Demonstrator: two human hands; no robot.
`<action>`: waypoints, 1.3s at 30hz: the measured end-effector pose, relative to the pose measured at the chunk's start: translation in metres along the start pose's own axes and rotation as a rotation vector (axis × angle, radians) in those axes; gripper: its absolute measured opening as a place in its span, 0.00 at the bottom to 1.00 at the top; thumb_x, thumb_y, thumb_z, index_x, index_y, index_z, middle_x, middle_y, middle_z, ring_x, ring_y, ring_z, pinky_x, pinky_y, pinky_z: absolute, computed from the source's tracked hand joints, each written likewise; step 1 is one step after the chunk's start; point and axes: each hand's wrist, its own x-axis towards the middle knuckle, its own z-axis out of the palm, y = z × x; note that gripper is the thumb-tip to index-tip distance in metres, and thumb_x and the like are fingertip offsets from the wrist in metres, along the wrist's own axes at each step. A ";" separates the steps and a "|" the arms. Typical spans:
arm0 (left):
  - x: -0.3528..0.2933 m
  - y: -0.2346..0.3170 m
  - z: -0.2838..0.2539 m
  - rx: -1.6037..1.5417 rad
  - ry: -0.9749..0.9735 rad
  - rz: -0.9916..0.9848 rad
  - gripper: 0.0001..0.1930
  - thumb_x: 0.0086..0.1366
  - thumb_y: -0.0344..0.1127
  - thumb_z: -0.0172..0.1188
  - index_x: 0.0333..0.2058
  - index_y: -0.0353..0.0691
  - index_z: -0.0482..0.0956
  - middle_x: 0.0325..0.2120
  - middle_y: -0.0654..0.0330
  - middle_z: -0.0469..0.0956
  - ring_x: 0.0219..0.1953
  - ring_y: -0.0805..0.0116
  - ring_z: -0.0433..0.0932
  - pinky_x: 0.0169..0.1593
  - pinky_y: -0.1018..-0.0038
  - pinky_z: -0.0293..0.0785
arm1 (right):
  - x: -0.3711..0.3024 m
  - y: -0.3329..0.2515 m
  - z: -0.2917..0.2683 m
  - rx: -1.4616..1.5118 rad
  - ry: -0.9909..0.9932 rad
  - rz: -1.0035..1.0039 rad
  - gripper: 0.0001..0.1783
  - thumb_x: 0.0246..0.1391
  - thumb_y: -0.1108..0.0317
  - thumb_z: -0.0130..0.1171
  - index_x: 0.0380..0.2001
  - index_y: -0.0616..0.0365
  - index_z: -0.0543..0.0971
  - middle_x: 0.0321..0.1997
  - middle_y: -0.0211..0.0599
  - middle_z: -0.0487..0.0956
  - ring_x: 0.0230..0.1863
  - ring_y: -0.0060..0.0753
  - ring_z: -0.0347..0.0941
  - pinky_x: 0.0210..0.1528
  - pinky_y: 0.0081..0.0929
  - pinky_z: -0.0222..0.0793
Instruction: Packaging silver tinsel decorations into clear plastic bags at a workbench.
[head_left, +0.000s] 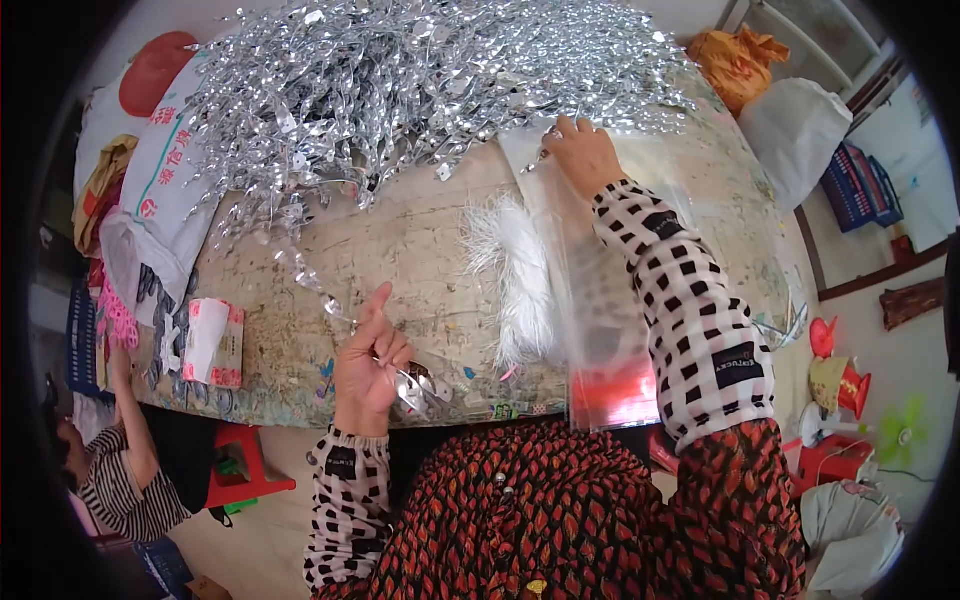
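A large heap of small shiny silver metal pieces (420, 90) covers the far half of the table; their exact kind is hard to make out. Several of these silver pieces (420, 388) are held in my left hand (370, 358), whose index finger points up while the other fingers curl. Between that hand and the heap lies a loose line of silver pieces (305, 275). My right hand (585, 155) reaches to the heap's near edge, fingers bent, a silver piece (536, 160) at its fingertips. Under the right arm lie clear plastic bags (605, 290), beside a bundle of white strings (518, 280).
A red-and-white paper packet (213, 342) stands on the worn table (400, 225). White sacks (165, 190) lean at the left edge. At the far right are an orange bag (738, 65) and a white sack (797, 135). Another person (130, 470) sits at the left.
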 end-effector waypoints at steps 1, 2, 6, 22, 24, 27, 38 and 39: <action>-0.001 0.001 -0.004 0.027 -0.008 0.007 0.15 0.66 0.38 0.54 0.50 0.41 0.73 0.14 0.68 0.63 0.15 0.78 0.59 0.24 0.78 0.60 | 0.003 -0.002 -0.002 0.011 -0.090 -0.010 0.13 0.49 0.73 0.50 0.38 0.47 0.76 0.45 0.34 0.72 0.46 0.42 0.68 0.47 0.40 0.65; -0.001 0.002 -0.007 0.054 -0.019 0.013 0.17 0.66 0.38 0.54 0.51 0.40 0.73 0.14 0.68 0.64 0.15 0.78 0.59 0.24 0.78 0.60 | 0.003 -0.001 -0.005 0.015 -0.090 -0.011 0.13 0.49 0.73 0.50 0.38 0.47 0.76 0.45 0.34 0.72 0.46 0.42 0.68 0.47 0.40 0.65; -0.002 0.001 -0.010 0.094 -0.020 0.048 0.19 0.66 0.39 0.55 0.51 0.36 0.72 0.13 0.68 0.64 0.14 0.78 0.59 0.24 0.79 0.59 | -0.003 0.003 -0.033 0.035 0.017 -0.186 0.11 0.49 0.73 0.50 0.37 0.48 0.76 0.39 0.33 0.73 0.46 0.38 0.68 0.51 0.40 0.61; 0.013 -0.041 0.052 0.125 -0.225 -0.087 0.19 0.69 0.46 0.48 0.46 0.36 0.72 0.31 0.60 0.76 0.43 0.57 0.77 0.50 0.56 0.74 | -0.017 -0.168 -0.109 1.170 0.019 -0.014 0.14 0.59 0.57 0.48 0.36 0.58 0.72 0.32 0.48 0.76 0.33 0.55 0.73 0.35 0.46 0.67; 0.003 -0.033 0.060 0.089 -0.238 -0.125 0.20 0.69 0.48 0.46 0.49 0.37 0.70 0.32 0.59 0.76 0.43 0.54 0.77 0.51 0.50 0.72 | -0.012 -0.138 -0.095 1.018 0.141 -0.187 0.14 0.59 0.58 0.48 0.37 0.57 0.74 0.33 0.47 0.77 0.35 0.53 0.74 0.36 0.44 0.69; -0.003 -0.025 0.053 0.037 -0.178 -0.168 0.22 0.69 0.51 0.42 0.55 0.45 0.66 0.33 0.58 0.75 0.41 0.48 0.77 0.51 0.37 0.67 | 0.016 -0.038 -0.044 0.728 0.066 0.132 0.14 0.55 0.60 0.52 0.39 0.57 0.78 0.38 0.45 0.78 0.42 0.48 0.74 0.42 0.41 0.70; 0.002 -0.021 0.026 -0.089 -0.245 -0.190 0.15 0.70 0.45 0.45 0.53 0.51 0.68 0.26 0.63 0.66 0.31 0.66 0.70 0.49 0.52 0.71 | 0.013 0.107 0.018 -0.225 -0.087 0.075 0.14 0.52 0.69 0.53 0.43 0.47 0.76 0.45 0.35 0.73 0.50 0.42 0.67 0.47 0.37 0.69; 0.001 -0.019 0.023 -0.088 -0.228 -0.185 0.15 0.70 0.44 0.46 0.52 0.51 0.69 0.26 0.63 0.66 0.31 0.67 0.69 0.49 0.52 0.72 | 0.014 0.108 0.018 -0.221 -0.087 0.072 0.14 0.52 0.69 0.53 0.43 0.47 0.76 0.45 0.35 0.73 0.50 0.42 0.67 0.47 0.37 0.69</action>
